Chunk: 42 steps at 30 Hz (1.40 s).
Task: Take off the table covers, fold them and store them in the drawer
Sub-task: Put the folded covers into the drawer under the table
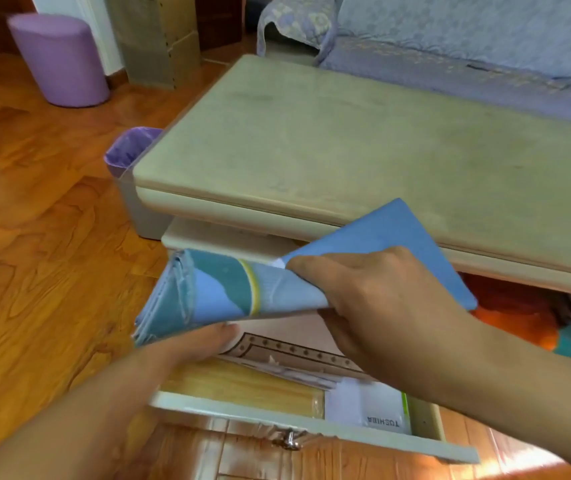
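Above the open drawer (312, 427) at the frame's lower centre, a folded table cover (228, 289) is held: pinched at its right end by the right hand (374, 299), propped underneath by the left hand's (190, 344) flat fingers. Storing appears underway; lowering it onto the papers (370, 407) seems required next.

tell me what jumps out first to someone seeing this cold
The folded blue patterned cover held mid-frame: the right hand grips its upper edge, the left hand supports it from beneath. Right below, the open drawer already holds papers. Behind them stands the bare pale table.
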### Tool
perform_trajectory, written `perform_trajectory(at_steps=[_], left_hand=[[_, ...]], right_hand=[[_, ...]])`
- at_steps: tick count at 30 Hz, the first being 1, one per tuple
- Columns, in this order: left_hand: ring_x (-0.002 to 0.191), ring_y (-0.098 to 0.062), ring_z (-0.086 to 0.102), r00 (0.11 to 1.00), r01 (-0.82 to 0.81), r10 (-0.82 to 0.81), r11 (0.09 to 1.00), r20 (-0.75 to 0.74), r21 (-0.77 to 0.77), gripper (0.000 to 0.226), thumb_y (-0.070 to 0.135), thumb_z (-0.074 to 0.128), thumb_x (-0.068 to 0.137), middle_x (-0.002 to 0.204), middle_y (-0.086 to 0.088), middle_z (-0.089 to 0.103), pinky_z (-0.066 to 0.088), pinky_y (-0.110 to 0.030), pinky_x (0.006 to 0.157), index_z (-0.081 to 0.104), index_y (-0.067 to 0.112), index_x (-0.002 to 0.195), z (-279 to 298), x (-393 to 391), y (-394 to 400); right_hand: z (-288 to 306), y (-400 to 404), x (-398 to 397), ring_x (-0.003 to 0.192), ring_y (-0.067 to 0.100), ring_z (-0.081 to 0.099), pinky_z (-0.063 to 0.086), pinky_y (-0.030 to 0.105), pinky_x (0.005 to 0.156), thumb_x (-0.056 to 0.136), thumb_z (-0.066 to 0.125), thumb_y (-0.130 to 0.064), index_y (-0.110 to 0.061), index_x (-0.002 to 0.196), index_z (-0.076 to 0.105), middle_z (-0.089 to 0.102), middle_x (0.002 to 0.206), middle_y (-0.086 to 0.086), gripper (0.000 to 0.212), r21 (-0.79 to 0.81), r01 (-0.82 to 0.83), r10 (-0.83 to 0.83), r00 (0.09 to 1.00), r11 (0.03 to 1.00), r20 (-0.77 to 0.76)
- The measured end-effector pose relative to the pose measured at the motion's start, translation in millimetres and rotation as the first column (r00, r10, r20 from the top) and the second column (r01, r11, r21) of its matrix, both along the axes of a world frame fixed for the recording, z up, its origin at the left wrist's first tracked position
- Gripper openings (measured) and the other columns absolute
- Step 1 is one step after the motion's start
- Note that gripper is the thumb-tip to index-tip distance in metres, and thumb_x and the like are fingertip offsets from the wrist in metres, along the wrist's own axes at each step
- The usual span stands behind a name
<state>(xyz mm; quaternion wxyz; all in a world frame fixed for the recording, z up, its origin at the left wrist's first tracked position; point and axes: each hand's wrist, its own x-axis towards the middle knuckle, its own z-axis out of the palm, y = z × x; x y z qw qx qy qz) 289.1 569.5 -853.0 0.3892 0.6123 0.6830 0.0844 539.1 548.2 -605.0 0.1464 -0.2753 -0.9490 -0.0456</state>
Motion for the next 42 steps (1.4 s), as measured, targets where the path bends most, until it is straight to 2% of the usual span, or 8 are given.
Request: perform_trajectory(at_steps=[12, 19, 25, 28, 31, 35, 38, 42], left_hand=[[0.106, -0.015, 0.050, 0.923, 0.313, -0.242, 0.924, -0.300, 0.219, 0.040, 0.035, 0.048, 0.105, 0.111, 0.009, 0.051, 0.043, -0.034, 0.094, 0.054, 0.038, 0.144, 9.8, -11.5, 0.0], [0.068, -0.011, 0.061, 0.993, 0.057, -0.054, 0.998, 0.107, -0.025, 0.035, 0.010, 0.038, 0.105, 0.102, 0.003, 0.058, 0.048, -0.022, 0.061, 0.061, 0.026, 0.125, 27.6, -23.5, 6.8], [0.077, -0.020, 0.053, 0.831, -0.207, 0.305, 0.946, 0.465, -0.249, 0.039, 0.043, 0.035, 0.109, 0.099, -0.005, 0.074, 0.046, -0.034, 0.069, 0.057, 0.010, 0.109, 49.3, -36.5, 5.6], [0.074, -0.016, 0.063, 0.701, -0.320, 0.471, 0.879, 0.536, -0.354, 0.071, 0.075, 0.025, 0.096, 0.086, -0.002, 0.077, 0.053, -0.026, 0.066, 0.057, 0.012, 0.105, 57.1, -39.0, 7.5], [0.074, -0.018, 0.062, 0.735, -0.373, 0.491, 0.869, 0.468, -0.326, 0.077, 0.081, 0.037, 0.090, 0.090, -0.008, 0.072, 0.055, -0.032, 0.069, 0.061, 0.013, 0.115, 47.2, -33.7, 8.9], [0.097, -0.024, 0.071, 0.909, -0.301, 0.321, 0.947, 0.265, -0.112, 0.073, 0.059, 0.075, 0.067, 0.114, 0.005, 0.072, 0.059, -0.042, 0.089, 0.053, 0.029, 0.130, 28.8, -17.2, 7.9], [0.104, -0.023, 0.066, 0.917, -0.376, 0.362, 0.925, 0.170, 0.056, 0.037, 0.027, 0.070, 0.087, 0.115, 0.003, 0.069, 0.053, -0.035, 0.091, 0.060, 0.024, 0.123, 20.7, 7.5, 9.1], [0.083, -0.027, 0.070, 0.646, -0.579, 0.552, 0.804, 0.528, -0.133, 0.027, -0.005, 0.059, 0.091, 0.095, -0.005, 0.072, 0.060, -0.041, 0.078, 0.066, 0.021, 0.097, 16.7, 11.9, 5.2]], right_hand=[[23.1, 22.9, 43.8, 0.059, 0.009, 0.054, 0.044, 0.030, 0.059, 0.087, 0.055, -0.028, -0.015, 0.079, 0.060, 0.056, 0.063, -0.009, 0.016, -0.251, 0.188, -0.218, 0.971, 0.950, -0.098], [11.1, 45.9, 48.1, 0.058, 0.015, 0.038, 0.033, 0.030, 0.056, 0.092, 0.067, -0.015, -0.011, 0.071, 0.051, 0.043, 0.061, -0.004, 0.026, -0.321, 0.425, -0.439, 0.898, 0.846, 0.031], [-20.7, 5.1, 28.0, 0.048, 0.036, 0.057, 0.027, 0.030, 0.046, 0.078, 0.052, -0.013, -0.014, 0.088, 0.065, 0.058, 0.059, 0.007, 0.016, 0.212, 0.411, -0.415, 0.909, 0.887, -0.027], [-104.0, -11.2, -23.7, 0.064, 0.031, 0.065, 0.037, 0.032, 0.040, 0.076, 0.042, -0.015, -0.008, 0.113, 0.065, 0.065, 0.085, 0.008, 0.044, 0.100, 0.369, -0.383, 0.891, 0.924, 0.244], [-183.3, -8.2, -53.9, 0.109, 0.034, 0.054, 0.050, 0.044, 0.073, 0.093, 0.056, -0.032, -0.022, 0.143, 0.045, 0.050, 0.133, 0.009, 0.052, -0.253, 0.268, -0.117, 0.865, 0.930, 0.489], [-179.1, 14.9, -31.7, 0.123, 0.010, 0.048, 0.037, 0.025, 0.105, 0.095, 0.064, -0.044, -0.028, 0.145, 0.050, 0.051, 0.143, -0.007, 0.054, -0.801, 0.185, -0.170, 0.980, 0.569, 0.105], [-184.1, 40.8, 22.3, 0.119, 0.022, 0.055, 0.040, 0.032, 0.102, 0.099, 0.054, -0.036, -0.017, 0.129, 0.062, 0.061, 0.128, 0.001, 0.036, -0.505, 0.374, -0.439, 0.899, 0.778, -0.011], [-213.0, 53.6, 82.6, 0.128, 0.034, 0.045, 0.034, 0.045, 0.111, 0.099, 0.044, -0.054, -0.014, 0.144, 0.044, 0.048, 0.142, 0.010, 0.060, -0.308, 0.669, -0.594, 0.743, 0.676, 0.308]])
